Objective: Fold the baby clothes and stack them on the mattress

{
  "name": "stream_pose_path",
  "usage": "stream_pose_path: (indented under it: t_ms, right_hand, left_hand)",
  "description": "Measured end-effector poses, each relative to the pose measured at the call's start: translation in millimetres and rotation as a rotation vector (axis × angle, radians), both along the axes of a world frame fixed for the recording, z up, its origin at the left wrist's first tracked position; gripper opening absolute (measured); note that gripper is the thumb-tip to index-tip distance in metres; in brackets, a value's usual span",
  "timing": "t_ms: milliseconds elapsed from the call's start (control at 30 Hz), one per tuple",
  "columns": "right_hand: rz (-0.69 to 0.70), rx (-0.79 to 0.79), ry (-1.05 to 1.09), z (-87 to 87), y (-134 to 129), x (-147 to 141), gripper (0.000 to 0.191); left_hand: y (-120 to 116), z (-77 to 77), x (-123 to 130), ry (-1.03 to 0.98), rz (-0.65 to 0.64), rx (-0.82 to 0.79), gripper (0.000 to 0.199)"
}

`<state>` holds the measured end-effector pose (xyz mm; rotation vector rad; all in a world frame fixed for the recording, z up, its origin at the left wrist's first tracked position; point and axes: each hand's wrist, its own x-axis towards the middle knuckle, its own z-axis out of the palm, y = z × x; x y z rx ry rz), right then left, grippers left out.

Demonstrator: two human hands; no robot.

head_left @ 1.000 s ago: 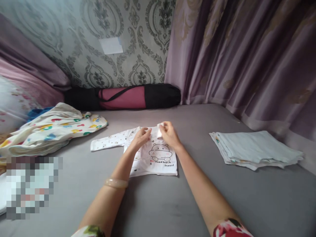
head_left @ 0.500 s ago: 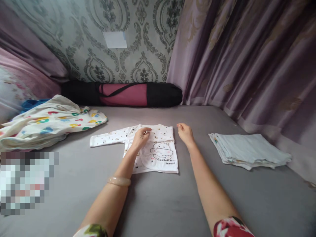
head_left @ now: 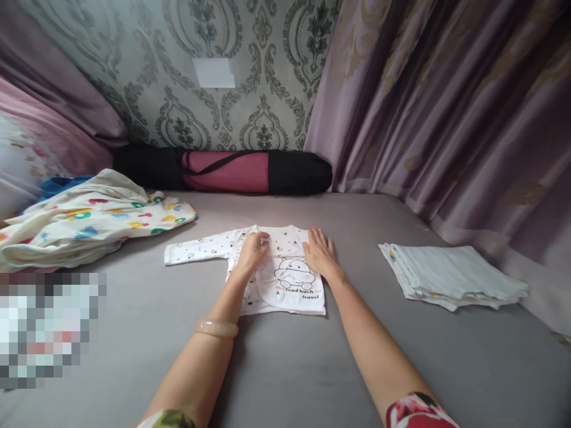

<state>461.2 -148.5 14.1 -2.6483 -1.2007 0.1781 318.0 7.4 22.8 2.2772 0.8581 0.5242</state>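
A small white baby shirt (head_left: 289, 303) lies flat on the grey bed sheet, printed with a cartoon animal and lettering. Its left sleeve (head_left: 198, 249) stretches out to the left; no sleeve sticks out on the right side. My left hand (head_left: 254, 249) is on the upper middle of the shirt, its fingers curled and closed on the cloth; the fingertips are partly hidden. My right hand (head_left: 320, 252) rests flat on the shirt's upper right edge, open, with the fingers pointing away from me.
A folded stack of pale cloths (head_left: 455, 273) lies on the right. A rumpled, colourfully patterned cloth (head_left: 111, 208) is heaped on the left. Along the wall sits a long black and maroon bag (head_left: 227, 170). Purple curtains (head_left: 423, 107) hang at the right. A blurred patch covers the lower left.
My right hand has moved left from beside the shirt and down onto its right edge, going from closed to open and flat. My left hand stays on the shirt, its fingers drawn in slightly.
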Motion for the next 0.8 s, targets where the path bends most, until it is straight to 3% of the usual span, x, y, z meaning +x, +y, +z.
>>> stream_pose_path:
  t_ms: [333,433,567,800]
  right_hand:
    - [-0.041,-0.058,0.039,-5.3,-0.7,8.2,0.064]
    - [-0.048,-0.047,0.015,2.1,1.5,4.9,0.064]
    - [0.062,-0.007,-0.087,11.6,10.9,-9.5,0.065]
    - [0.059,-0.068,-0.059,-5.4,22.8,-17.3,0.069]
  left_hand:
    - [8.1,-21.4,5.0,0.034,-0.016,0.114,0.034]
    - [6.8,-15.9,3.5,0.043,-0.03,0.09,0.034]
    - [9.5,-4.9,-1.5,0.01,0.011,0.006,0.037]
    - [30.2,15.0,-19.1,0.006,0.09,-0.095,0.042]
